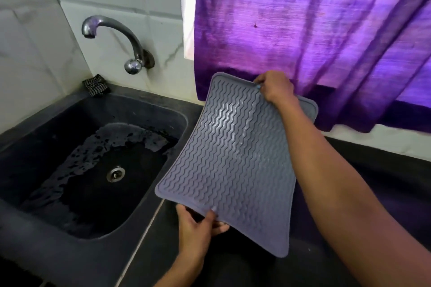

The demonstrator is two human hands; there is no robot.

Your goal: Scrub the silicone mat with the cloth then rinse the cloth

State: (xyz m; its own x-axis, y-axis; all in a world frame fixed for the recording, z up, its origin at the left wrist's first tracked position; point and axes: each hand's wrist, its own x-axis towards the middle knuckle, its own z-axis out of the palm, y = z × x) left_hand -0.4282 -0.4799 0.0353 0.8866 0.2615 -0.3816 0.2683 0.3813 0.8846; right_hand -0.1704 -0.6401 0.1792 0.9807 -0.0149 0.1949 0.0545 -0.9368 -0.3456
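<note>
A grey silicone mat (235, 161) with wavy ridges is held up in the air above the dark counter, just right of the sink, its ridged face towards me. My right hand (275, 87) pinches its far top edge. My left hand (198, 226) pinches its near bottom edge, thumb on the ridged side. A small dark checked cloth (96, 85) lies bunched on the sink's back left corner, apart from both hands.
The black sink (149, 109) is wet, with a metal drain (115, 173) in its floor. A curved metal tap (112, 37) juts from the tiled wall; no water runs. A purple curtain (314, 30) hangs behind the black counter (384, 182).
</note>
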